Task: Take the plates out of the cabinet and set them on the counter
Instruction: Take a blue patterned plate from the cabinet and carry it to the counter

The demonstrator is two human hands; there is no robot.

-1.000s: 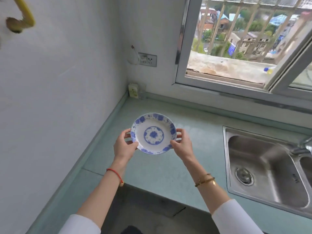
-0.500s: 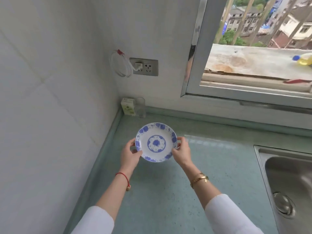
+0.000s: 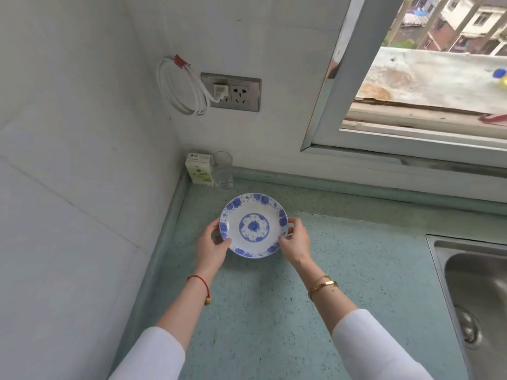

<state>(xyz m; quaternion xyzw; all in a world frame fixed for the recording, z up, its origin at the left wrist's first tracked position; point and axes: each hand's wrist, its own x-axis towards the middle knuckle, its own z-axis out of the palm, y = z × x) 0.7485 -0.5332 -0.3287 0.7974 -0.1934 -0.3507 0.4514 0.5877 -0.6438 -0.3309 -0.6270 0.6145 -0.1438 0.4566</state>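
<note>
A small white plate (image 3: 253, 225) with a blue flower pattern is held level, low over the green speckled counter (image 3: 356, 270), near the back left corner. My left hand (image 3: 212, 246) grips its left rim and my right hand (image 3: 295, 241) grips its right rim. I cannot tell whether the plate touches the counter. No cabinet is in view.
A small carton (image 3: 199, 169) and a clear glass (image 3: 223, 170) stand in the corner just behind the plate. A steel sink (image 3: 477, 294) lies at the right. A wall socket (image 3: 233, 92) with a coiled white cable is above, and a window (image 3: 411, 91) at the upper right.
Both hands have carried the plate forward and down toward the back left corner of the counter. My view has moved closer and tilted down.
</note>
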